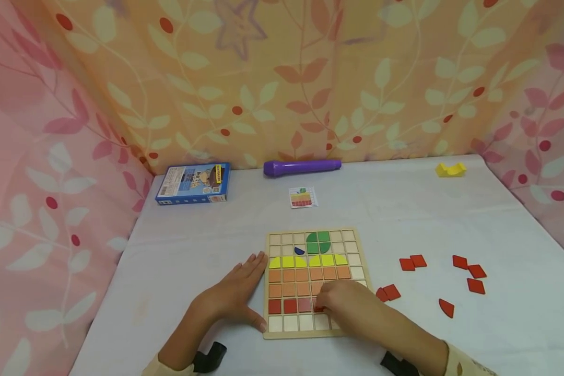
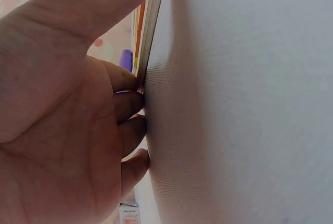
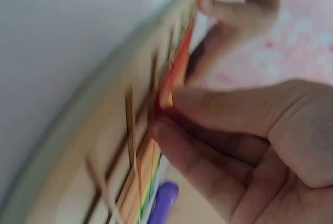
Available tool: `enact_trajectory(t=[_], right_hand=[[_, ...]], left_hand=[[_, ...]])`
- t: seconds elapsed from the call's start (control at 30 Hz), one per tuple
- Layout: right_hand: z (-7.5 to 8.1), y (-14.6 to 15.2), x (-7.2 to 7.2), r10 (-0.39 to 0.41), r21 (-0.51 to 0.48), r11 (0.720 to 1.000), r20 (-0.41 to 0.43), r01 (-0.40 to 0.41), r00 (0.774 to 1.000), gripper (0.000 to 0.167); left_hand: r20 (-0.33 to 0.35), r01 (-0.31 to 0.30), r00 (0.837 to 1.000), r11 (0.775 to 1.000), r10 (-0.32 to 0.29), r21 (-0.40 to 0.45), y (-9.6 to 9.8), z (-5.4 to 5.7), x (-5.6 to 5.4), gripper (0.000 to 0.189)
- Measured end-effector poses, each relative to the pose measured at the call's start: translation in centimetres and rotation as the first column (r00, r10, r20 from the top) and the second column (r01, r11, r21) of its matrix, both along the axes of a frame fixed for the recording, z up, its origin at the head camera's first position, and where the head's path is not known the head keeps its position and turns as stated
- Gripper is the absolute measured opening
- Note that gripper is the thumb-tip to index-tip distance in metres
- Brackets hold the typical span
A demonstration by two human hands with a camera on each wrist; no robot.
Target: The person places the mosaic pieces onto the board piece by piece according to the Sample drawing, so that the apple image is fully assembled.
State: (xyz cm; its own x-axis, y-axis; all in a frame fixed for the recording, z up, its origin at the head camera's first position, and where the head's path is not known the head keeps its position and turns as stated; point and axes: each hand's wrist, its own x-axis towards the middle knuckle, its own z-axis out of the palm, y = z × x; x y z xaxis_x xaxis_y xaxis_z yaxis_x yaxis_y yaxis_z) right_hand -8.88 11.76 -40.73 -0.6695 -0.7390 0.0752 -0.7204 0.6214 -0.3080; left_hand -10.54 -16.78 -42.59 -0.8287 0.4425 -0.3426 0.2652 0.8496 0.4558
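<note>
A wooden grid board (image 1: 301, 336) lies on the white-covered table. It carries green pieces (image 1: 318, 243), a small blue piece (image 1: 299, 251), yellow pieces (image 1: 287, 262), rows of orange squares (image 1: 289, 290) and a lower row of red squares (image 1: 290, 306). My left hand (image 1: 232, 292) rests at the board's left edge, fingers extended and thumb near the bottom corner. Over the lower half of the grid, my right hand (image 1: 352, 305) pinches a red tile (image 1: 318, 308) between thumb and forefinger, right at the end of the red row. This hand covers part of the board's lower right.
Several loose red tiles (image 1: 476, 285) are scattered right of the board. Behind it lie a small pattern card (image 1: 303, 197) and a purple stick-like object (image 1: 302, 167). A blue box (image 1: 194, 183) sits at back left, and a yellow piece (image 1: 450, 170) at back right.
</note>
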Motion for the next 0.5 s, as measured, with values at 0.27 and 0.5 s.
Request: enact_trajectory(t=[0.27,0.5], right_hand=[[0.6,6.4,-2.1,-0.358,-0.007,0.934,-0.073,0.358,0.931,0.021],[-0.2,12.7,-3.8,-0.536,0.111,0.835,-0.064,0.540,0.842,0.033]], left_hand=[[-0.004,0.009,1.000,1.000,-0.009,0.001,-0.1,0.2,0.1,0.140],[0.003,0.004,1.000,1.000,-0.004,-0.002,-0.1,0.0,0.0,0.140]])
